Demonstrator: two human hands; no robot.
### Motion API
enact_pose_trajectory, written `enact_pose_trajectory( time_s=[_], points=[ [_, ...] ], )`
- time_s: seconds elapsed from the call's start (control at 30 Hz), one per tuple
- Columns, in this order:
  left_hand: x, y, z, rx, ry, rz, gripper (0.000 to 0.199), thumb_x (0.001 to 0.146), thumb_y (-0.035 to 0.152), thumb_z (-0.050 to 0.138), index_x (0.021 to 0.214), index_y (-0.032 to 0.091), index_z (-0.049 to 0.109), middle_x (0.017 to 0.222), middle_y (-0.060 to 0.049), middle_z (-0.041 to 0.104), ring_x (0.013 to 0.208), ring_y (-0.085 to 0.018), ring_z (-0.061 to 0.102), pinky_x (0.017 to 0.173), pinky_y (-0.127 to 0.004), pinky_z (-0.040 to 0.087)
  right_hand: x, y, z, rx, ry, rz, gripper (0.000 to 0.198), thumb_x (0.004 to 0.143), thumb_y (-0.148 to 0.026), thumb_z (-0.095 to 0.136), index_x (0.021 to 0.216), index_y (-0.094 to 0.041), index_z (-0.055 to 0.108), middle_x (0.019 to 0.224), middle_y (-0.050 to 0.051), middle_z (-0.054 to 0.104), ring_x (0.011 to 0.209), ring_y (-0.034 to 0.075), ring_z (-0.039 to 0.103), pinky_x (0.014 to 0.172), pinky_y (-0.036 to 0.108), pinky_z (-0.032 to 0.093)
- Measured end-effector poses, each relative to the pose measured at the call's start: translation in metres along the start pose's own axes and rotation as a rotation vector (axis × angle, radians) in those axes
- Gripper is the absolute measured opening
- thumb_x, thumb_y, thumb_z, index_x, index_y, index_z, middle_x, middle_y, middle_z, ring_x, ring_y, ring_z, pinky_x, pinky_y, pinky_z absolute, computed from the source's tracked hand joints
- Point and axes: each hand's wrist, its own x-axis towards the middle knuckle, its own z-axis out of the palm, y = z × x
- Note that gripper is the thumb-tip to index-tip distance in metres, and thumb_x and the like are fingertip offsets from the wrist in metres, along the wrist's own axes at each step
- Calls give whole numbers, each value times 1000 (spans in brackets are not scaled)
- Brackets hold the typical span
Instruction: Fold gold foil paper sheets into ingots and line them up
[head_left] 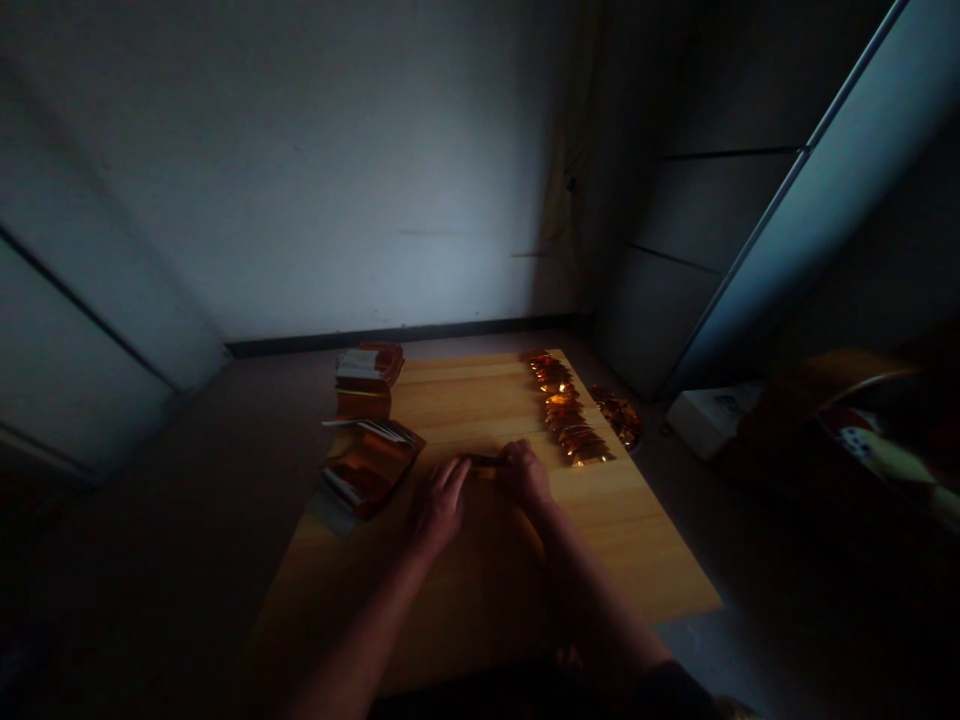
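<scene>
A small dark piece of gold foil paper [486, 466] lies flat on the wooden table [465, 400], stretched between my two hands. At its left end, the fingers of my left hand [441, 502] are closed on it. My right hand [528, 474] grips the other end, fingers bent and pressed together. Dim light hides the exact fold of the paper. Left of my hands lie loose stacks of gold foil sheets [367, 465] with white edges. On the right, a row of folded shiny gold foil pieces [566, 410] runs along the table.
Beyond the table's right edge, a container of more shiny folded pieces [619, 418] sits low down. A white box [705, 418] stands farther right, near a tall cabinet [675, 230]. A pale wall [375, 200] rises behind the table.
</scene>
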Motion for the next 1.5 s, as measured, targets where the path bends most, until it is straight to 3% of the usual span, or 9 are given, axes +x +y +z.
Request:
enact_pose_trajectory(
  time_s=[0.37,0.53,0.67,0.8,0.93,1.13,1.23,1.4,1.5],
  points=[
    [-1,-2,3,-35,21,-15,50,79,5,41,124,22,54,112,-9,59,104,-20,55,90,-35,48,-4,3,4,78,-22,17,13,76,-23,56,87,-22,63,85,-1,66,72,12,56,59,20,32],
    [1,2,-8,-42,-11,46,31,83,7,40,97,19,66,90,-7,60,86,-17,56,78,-29,48,-7,2,3,149,-17,32,12,77,-26,55,86,-22,63,81,-1,66,70,13,55,59,20,33],
    [2,4,-14,-32,-1,70,30,84,6,40,79,20,67,79,-5,58,76,-15,55,71,-26,45,-8,5,2,232,-6,4,11,77,-27,55,83,-22,63,81,-2,64,71,13,55,61,20,36],
    [3,6,-18,-21,-18,84,28,77,3,45,77,20,67,82,-5,60,80,-17,54,73,-29,45,-10,8,1,266,11,-55,11,76,-26,55,82,-21,63,83,-1,63,73,13,55,62,20,37],
    [4,10,-21,-43,-41,79,17,78,12,52,79,20,67,88,-6,62,87,-20,54,78,-34,45,-11,8,1,186,56,-50,8,75,-21,55,79,-21,62,83,-1,61,69,12,54,59,20,35],
    [8,3,-10,-128,-33,-44,14,78,12,54,68,19,60,81,-3,61,83,-17,55,75,-30,46,-7,10,6,149,131,-123,10,74,-15,52,76,-20,61,80,1,59,68,12,52,58,20,34],
    [9,-4,-1,-216,19,-153,11,72,10,59,77,20,57,84,-2,59,83,-17,56,74,-29,48,-6,9,6,178,133,-168,11,74,-13,51,75,-19,60,79,1,59,68,12,53,59,20,35],
    [10,-9,5,-261,170,-207,54,69,14,65,119,21,48,109,-7,58,104,-23,56,88,-38,49,-7,8,3,193,88,-187,8,75,-16,55,79,-20,61,76,1,62,69,14,55,62,21,38],
    [10,-9,5,-282,156,-171,61,70,14,64,127,23,43,115,-8,56,108,-24,54,91,-39,48,-8,10,4,202,45,-170,27,71,-24,66,97,-20,61,83,2,65,72,15,58,62,22,40]
  ],
)
